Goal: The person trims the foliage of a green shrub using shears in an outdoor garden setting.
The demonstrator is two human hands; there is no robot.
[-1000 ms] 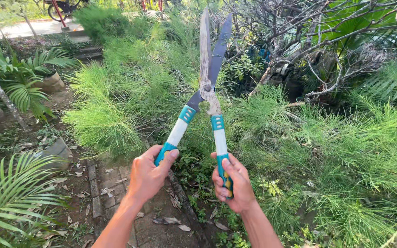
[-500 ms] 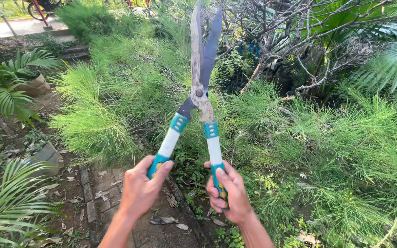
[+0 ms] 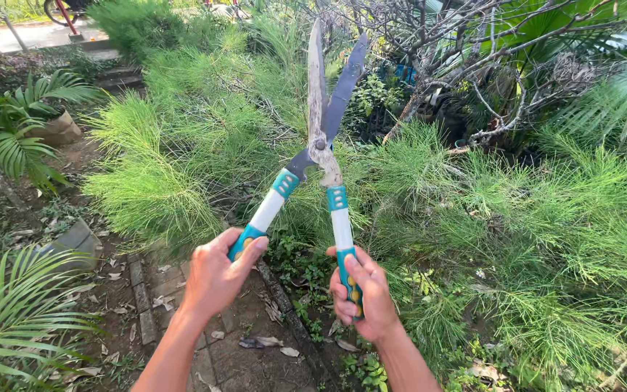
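— What do the hands hold?
— Shears (image 3: 318, 156), raised upright over the shrub (image 3: 183, 167). The left hand (image 3: 215, 279) has its fingers wrapped on one teal grip, the right hand (image 3: 364, 297) clamped on the other.
— The blades?
— Slightly apart, tips up. Paving (image 3: 241, 348) lies below.

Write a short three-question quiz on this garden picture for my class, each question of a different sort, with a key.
1. True or false: the blades of the hedge shears are fully closed.
2. Which hand grips the handle nearer the paved path? A left hand, B right hand
3. What lies beneath the blades?

Key:
1. False; the tips stand apart.
2. A
3. A feathery green shrub.
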